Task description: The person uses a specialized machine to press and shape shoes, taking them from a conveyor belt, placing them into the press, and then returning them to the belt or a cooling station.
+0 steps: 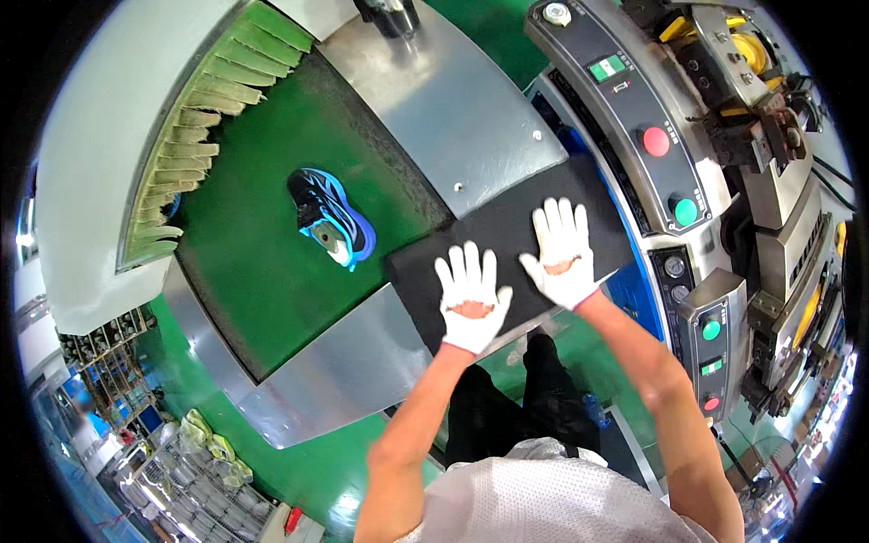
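Shoe [348, 213], black with blue trim, rests on the green belt [253, 290], well apart from both hands and to their left. From my remote view I log the left hand [472, 300]: white-gloved, back upward, fingers stretched and parted, thumb out, grasping nothing. Right hand [565, 255] in the same pose, a little farther forward and to the right, also empty. Both are at the black mat [507, 226]; I cannot tell how firmly, if at all, they press on it. Metal plate [453, 109] borders the mat's upper edge. Strip fringe [231, 86] hangs along the belt's upper left. I note a dark control panel [629, 100] right of the right hand, bearing a red button [656, 141] and a green button [685, 212].
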Available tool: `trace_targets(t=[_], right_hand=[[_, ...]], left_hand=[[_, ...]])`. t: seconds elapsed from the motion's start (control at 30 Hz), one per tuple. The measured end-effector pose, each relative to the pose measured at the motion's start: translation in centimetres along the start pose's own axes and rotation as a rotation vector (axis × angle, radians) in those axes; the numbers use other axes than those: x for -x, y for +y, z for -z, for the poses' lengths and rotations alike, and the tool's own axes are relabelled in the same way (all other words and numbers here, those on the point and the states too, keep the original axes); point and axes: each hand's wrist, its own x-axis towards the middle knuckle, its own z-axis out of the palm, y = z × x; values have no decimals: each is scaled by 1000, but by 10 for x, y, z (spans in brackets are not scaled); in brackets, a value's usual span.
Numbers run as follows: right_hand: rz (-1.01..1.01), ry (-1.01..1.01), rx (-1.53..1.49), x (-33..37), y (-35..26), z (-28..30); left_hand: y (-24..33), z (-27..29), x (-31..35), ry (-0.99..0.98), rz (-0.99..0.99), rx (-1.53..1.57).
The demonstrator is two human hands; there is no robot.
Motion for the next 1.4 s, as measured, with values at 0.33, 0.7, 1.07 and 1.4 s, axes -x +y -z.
trace_targets(t=[0.33, 0.7, 1.07, 1.4], right_hand=[[31, 37, 62, 41, 0, -11], [6, -178, 180, 16, -92, -40], [203, 112, 218, 35, -185, -85], [589, -119, -395, -20, -271, -56]], left_hand=[[17, 2, 28, -95, 36, 136], [-73, 27, 104, 22, 224, 134], [-161, 52, 235, 175, 478, 72], [-79, 20, 290, 443, 1036, 235]])
